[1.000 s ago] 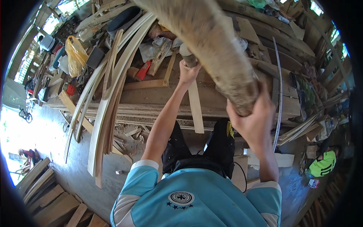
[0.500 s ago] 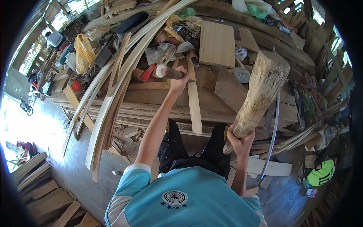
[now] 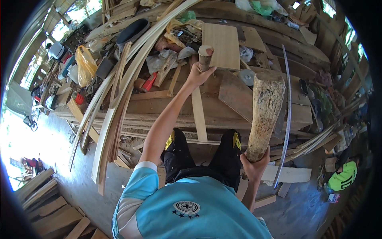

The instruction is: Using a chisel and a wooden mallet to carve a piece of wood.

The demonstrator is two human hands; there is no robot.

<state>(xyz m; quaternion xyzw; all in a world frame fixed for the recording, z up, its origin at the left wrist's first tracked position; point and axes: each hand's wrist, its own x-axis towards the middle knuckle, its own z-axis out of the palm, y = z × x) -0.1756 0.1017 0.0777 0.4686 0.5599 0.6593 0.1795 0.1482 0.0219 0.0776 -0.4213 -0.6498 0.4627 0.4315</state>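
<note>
My left hand (image 3: 201, 75) is closed round a short, round wooden piece (image 3: 205, 55), held upright over the workbench (image 3: 230, 95) with its pale top facing me; whatever is below the fist is hidden. My right hand (image 3: 254, 161), lower and to the right, grips the narrow end of a thick, rough wooden club (image 3: 266, 107), whose broad end points away from me. Just beyond my left hand lie a pale board (image 3: 221, 44) and a narrow pale slat (image 3: 197, 115). A grey disc (image 3: 246, 77) lies left of the club's head.
Long bent wooden strips (image 3: 107, 135) overhang the bench at the left, near a yellow plastic bag (image 3: 84, 65). A long thin strip (image 3: 286, 107) stands at the right. A person (image 3: 344, 177) in bright green crouches at the lower right. Stacked planks (image 3: 51, 215) fill the lower left.
The club has come down from high across the view and now points more directly away from me. My left hand has shifted slightly, tipping the short piece first leftward, then back upright.
</note>
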